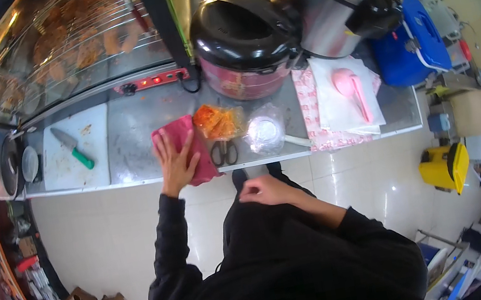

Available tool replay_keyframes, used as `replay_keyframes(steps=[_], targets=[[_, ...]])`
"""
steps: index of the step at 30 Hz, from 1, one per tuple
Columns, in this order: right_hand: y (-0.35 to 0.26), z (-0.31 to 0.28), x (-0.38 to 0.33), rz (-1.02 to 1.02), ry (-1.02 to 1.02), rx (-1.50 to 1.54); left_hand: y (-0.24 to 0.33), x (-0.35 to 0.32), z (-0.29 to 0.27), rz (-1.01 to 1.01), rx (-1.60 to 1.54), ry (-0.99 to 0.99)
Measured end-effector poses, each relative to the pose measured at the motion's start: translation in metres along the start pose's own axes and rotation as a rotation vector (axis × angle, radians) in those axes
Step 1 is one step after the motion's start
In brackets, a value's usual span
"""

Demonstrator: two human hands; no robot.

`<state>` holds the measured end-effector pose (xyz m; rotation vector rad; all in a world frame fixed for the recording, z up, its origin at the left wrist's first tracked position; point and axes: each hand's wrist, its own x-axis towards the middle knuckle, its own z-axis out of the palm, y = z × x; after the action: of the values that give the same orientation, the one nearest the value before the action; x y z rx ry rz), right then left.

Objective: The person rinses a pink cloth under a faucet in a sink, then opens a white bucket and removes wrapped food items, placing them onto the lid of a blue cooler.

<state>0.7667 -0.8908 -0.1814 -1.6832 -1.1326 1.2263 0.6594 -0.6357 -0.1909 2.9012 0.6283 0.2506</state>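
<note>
My left hand (176, 161) lies flat, fingers spread, on a dark red cloth (207, 163) at the front edge of the metal counter. My right hand (268, 190) is held before my body, off the counter. Its fingers are curled in, and I see nothing in them. Just right of the cloth sits a clear bag of orange-red food (218, 122). Below that bag are black-handled scissors (224, 152), partly beside the cloth. A crumpled clear plastic bag (264, 129) with something round and whitish in it lies farther right.
On the left, a green-handled knife (74, 150) rests on a white cutting board (101, 160). Behind stand a lit food warmer (95, 79), a black-lidded pink cooker (247, 76) and a steel pot (324, 2). Rightward are a pink ladle (351, 88) on white paper and a blue cooler box (407, 46).
</note>
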Motion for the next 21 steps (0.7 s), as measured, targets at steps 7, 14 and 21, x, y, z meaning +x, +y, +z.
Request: replay_keyframes(steps=[7,14,21], targets=[[0.139,0.012,-0.230,0.915,0.833,0.317,0.063,-0.180,0.041,-0.757,-0.663,0.107],[0.194,0.034,-0.268,0.875,0.482,0.971,0.145,-0.205,0.074,-1.158,-1.643,-0.849],[0.301,-0.033,-0.331,0.927,0.391,0.397,0.232,-0.183,0.138,-0.794,-1.113,-0.689]])
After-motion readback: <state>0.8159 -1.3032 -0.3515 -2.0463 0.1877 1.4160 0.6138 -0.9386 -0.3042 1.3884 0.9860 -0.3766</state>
